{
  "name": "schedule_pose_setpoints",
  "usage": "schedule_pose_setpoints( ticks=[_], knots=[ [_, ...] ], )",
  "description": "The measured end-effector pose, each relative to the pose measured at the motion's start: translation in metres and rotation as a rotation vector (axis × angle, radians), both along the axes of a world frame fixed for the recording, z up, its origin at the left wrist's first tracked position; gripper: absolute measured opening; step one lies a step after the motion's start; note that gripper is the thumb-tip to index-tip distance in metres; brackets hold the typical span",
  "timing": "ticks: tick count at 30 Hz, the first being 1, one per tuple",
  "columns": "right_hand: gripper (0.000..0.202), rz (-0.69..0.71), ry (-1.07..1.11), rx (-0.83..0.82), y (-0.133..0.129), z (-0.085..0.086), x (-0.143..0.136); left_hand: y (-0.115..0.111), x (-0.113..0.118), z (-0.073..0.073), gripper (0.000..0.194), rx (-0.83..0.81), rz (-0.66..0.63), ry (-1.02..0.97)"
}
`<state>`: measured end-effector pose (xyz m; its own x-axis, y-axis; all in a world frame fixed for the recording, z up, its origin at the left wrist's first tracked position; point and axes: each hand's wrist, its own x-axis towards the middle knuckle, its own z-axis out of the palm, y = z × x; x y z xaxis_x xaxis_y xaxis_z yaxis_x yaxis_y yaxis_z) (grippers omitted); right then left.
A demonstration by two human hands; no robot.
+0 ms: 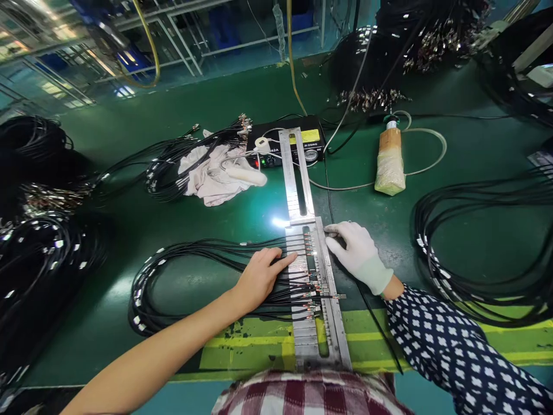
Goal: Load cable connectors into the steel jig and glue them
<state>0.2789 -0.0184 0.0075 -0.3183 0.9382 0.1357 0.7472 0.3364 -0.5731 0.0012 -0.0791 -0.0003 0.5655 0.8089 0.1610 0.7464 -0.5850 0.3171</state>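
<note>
My bare left hand [258, 278] rests over black cables [216, 245] laid side by side in a slotted metal fixture [306, 343]. Its index finger stretches across the slots and presses on the cables, the other fingers loosely bent. Small metal connectors [311, 246] on the cable ends line up along the fixture's long opening. At the fixture's right rail is my right hand [356, 253], in a white glove, with thumb and fingertips drawn together. What lies between those fingertips is too small to make out. One cable end [341, 296] sticks out past the rail.
Behind the fixture stands a black control box [313, 124] beside a white cloth [211, 173]. A wrapped bottle [390, 164] with a thin tube is at the right. Cable coils lie left [47, 248] and right [432, 259]. A bright light [280, 222] shines by the fixture.
</note>
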Motion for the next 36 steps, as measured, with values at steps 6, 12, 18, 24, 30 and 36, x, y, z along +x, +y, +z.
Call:
schedule_pose_setpoints(
  ticks=[6,12,18,24,30,36],
  knots=[
    [0.018,0.041,0.021,0.022,-0.012,0.0,0.004,-0.008,-0.002,0.017,0.026,-0.11,-0.004,-0.052],
    [0.017,0.033,0.008,0.012,-0.012,0.0,0.003,0.0,0.0,0.019,0.019,-0.202,-0.008,-0.246],
    [0.018,0.033,-0.006,0.015,-0.011,0.001,0.003,0.012,0.001,0.015,0.028,-0.108,-0.041,-0.322],
    [0.017,0.029,-0.008,0.008,-0.01,0.002,0.002,0.018,0.004,0.011,0.029,-0.118,-0.098,-0.321],
    [0.017,0.025,0.008,-0.01,-0.009,0.001,0.003,0.013,0.004,0.005,0.029,-0.07,-0.118,-0.27],
    [0.016,0.021,0.01,-0.014,-0.007,-0.002,0.002,-0.006,0.003,0.006,0.041,0.154,-0.042,0.131]
  ],
)
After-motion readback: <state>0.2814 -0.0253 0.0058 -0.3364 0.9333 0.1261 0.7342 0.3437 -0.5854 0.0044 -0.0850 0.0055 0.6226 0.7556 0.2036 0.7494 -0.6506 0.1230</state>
